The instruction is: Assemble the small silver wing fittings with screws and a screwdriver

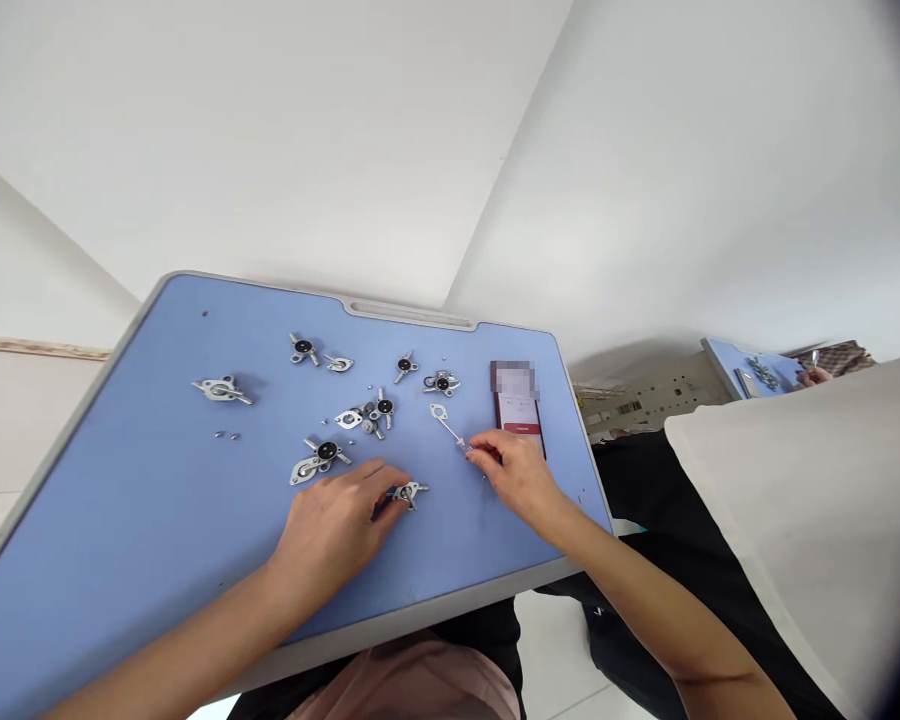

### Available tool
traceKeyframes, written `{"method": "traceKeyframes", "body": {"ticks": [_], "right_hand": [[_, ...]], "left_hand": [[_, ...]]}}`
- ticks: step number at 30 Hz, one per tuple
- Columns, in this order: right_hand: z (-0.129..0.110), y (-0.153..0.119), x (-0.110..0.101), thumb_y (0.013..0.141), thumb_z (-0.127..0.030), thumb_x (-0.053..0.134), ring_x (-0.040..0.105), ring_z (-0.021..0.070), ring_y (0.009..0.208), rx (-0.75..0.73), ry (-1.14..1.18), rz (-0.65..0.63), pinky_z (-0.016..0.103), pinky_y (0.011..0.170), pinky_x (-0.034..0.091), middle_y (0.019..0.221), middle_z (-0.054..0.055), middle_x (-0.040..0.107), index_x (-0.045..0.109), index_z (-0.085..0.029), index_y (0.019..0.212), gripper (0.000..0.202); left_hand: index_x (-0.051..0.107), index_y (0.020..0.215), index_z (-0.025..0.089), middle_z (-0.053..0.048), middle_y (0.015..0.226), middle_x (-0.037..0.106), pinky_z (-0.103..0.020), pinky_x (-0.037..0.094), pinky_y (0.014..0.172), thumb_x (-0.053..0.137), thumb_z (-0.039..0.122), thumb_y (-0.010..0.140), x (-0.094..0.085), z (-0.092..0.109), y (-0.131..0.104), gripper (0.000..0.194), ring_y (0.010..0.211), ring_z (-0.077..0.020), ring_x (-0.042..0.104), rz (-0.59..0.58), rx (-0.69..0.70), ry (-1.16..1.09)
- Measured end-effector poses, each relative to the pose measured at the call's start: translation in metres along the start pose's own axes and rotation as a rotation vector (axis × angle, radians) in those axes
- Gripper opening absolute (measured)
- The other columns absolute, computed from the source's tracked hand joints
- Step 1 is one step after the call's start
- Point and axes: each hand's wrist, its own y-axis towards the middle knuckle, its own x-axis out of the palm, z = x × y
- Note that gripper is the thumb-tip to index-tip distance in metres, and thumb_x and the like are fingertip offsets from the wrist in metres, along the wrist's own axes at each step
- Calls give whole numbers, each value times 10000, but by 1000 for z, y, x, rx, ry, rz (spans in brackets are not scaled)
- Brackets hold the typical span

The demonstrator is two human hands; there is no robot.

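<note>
My left hand (341,515) rests low over the blue table, its thumb and fingers closed around a small metal valve (407,493) with short spouts. To its right, my right hand (516,472) pinches the end of a thin screwdriver (448,429) that slants up and left. The screwdriver's far end meets or lies right by an oval metal plate (439,411) with holes; whether they touch I cannot tell. Just left of my left hand lies another valve with a black round centre (327,452), against an oval flange piece (304,470).
More valves (304,348) and flange parts (223,388) are scattered across the blue table (142,480), with tiny screws (227,435) among them. A phone (519,410) lies beyond my right hand. At far right, another person's hand (815,376) is over a second table (727,358).
</note>
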Motion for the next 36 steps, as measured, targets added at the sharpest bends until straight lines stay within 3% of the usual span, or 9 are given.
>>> {"method": "traceKeyframes", "body": {"ticks": [5, 11, 15, 20, 26, 36], "right_hand": [[-1, 8, -2, 909, -202, 623, 661, 159, 837, -81, -63, 34, 265, 734, 469, 928, 24, 731, 730, -216, 1001, 142], [14, -29, -14, 913, -165, 603, 650, 163, 851, -200, -273, 54, 260, 695, 472, 977, 33, 700, 730, -237, 998, 169], [25, -44, -6, 895, -177, 635, 646, 170, 832, -259, -345, 101, 259, 641, 453, 948, 24, 699, 729, -240, 974, 138], [26, -41, 7, 947, -205, 558, 623, 161, 759, -325, -373, 188, 261, 540, 380, 871, 19, 684, 717, -223, 888, 171], [27, -43, 12, 1021, -279, 413, 609, 153, 746, -366, -379, 264, 265, 546, 376, 843, 25, 672, 682, -201, 868, 319], [31, -53, 16, 1025, -339, 408, 621, 154, 814, -323, -343, 263, 244, 532, 366, 936, 40, 682, 680, -214, 950, 308]], "left_hand": [[709, 1033, 275, 11, 907, 700, -250, 343, 607, 551, 274, 923, -3, 0, -1, 193, 761, -168, 643, -30, -5, 6], [716, 1022, 280, 13, 904, 702, -252, 347, 606, 553, 259, 917, -2, 0, -2, 195, 755, -166, 642, -3, 14, -3], [715, 1047, 286, 11, 901, 700, -257, 354, 610, 578, 268, 907, -2, 1, 0, 196, 758, -169, 641, 8, 25, 3], [695, 1104, 288, 15, 878, 694, -257, 365, 621, 624, 269, 880, -3, -1, 0, 236, 755, -162, 638, 24, 11, -14], [696, 1014, 260, 19, 835, 682, -253, 346, 605, 604, 250, 884, -2, -1, 0, 159, 717, -150, 616, 26, 8, -37], [682, 970, 242, 11, 826, 680, -260, 316, 582, 566, 267, 897, -1, 2, -4, 139, 710, -154, 612, 42, -23, -9]]}}
